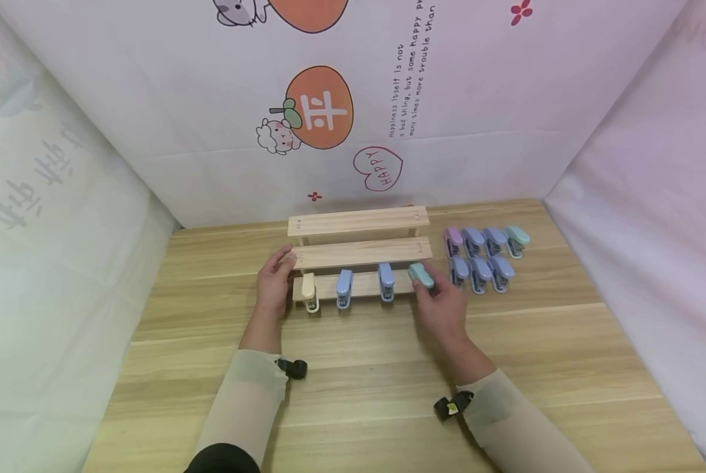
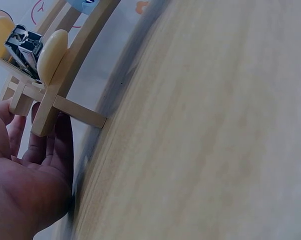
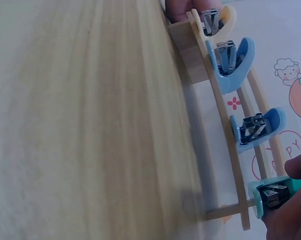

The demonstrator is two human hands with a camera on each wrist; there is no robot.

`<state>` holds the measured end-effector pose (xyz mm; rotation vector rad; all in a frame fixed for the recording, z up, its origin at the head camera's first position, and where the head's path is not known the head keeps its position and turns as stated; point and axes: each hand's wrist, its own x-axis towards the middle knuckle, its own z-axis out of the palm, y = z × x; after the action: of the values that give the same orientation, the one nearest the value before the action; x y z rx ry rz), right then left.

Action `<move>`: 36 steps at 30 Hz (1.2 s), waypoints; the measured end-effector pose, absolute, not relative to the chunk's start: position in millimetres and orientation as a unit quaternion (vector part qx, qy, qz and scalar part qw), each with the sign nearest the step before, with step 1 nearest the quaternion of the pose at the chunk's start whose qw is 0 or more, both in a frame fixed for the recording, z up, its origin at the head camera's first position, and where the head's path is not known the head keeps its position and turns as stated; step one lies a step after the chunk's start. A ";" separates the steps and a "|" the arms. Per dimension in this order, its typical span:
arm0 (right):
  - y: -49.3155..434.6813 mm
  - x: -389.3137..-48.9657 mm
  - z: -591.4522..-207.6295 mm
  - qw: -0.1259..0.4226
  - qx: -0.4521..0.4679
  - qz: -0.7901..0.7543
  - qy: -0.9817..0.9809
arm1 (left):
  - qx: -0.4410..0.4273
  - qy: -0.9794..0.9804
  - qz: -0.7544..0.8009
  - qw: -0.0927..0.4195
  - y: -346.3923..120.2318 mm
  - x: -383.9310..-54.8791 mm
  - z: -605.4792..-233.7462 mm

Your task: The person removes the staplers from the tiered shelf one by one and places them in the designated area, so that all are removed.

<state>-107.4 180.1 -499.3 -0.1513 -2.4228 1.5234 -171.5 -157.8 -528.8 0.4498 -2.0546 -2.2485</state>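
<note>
A three-tier wooden rack (image 1: 361, 253) stands on the table. My left hand (image 1: 273, 279) grips its left end, the thumb on the middle shelf in the head view and the fingers reaching behind in the left wrist view. Along the lowest shelf sit a cream stapler (image 1: 309, 292), a blue stapler (image 1: 344, 289) and another blue stapler (image 1: 386, 282), spaced apart. At that shelf's right end my right hand (image 1: 444, 309) pinches a mint-green stapler (image 1: 421, 275) between thumb and fingers. The right wrist view shows this green stapler (image 3: 274, 196) at the shelf's end, partly hidden by the hand.
Right of the rack, several staplers stand in two rows: a purple stapler (image 1: 453, 242), a mint stapler (image 1: 516, 241) and blue ones such as this blue stapler (image 1: 501, 273). A printed cloth (image 1: 211, 131) hangs behind the wooden table (image 1: 353, 401).
</note>
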 end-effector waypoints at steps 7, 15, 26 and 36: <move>183.7 -105.5 -491.9 0.139 -0.061 0.524 -0.838 | 0.146 -0.672 -0.725 0.033 -158.0 -172.6 -530.3; 190.9 -106.1 -487.0 0.160 -0.067 0.533 -0.828 | 0.153 -0.666 -0.730 0.021 -157.8 -170.3 -526.0; 211.2 -107.6 -486.9 0.208 -0.078 0.524 -0.823 | 0.153 -0.666 -0.730 0.025 -157.8 -171.3 -529.3; 234.6 -110.2 -482.0 0.217 -0.103 0.526 -0.816 | 0.150 -0.669 -0.728 0.026 -158.1 -172.6 -530.3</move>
<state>-110.2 234.6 -482.0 -0.2859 -2.2597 1.4580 -172.6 -158.1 -530.3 0.4651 -2.0675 -2.2493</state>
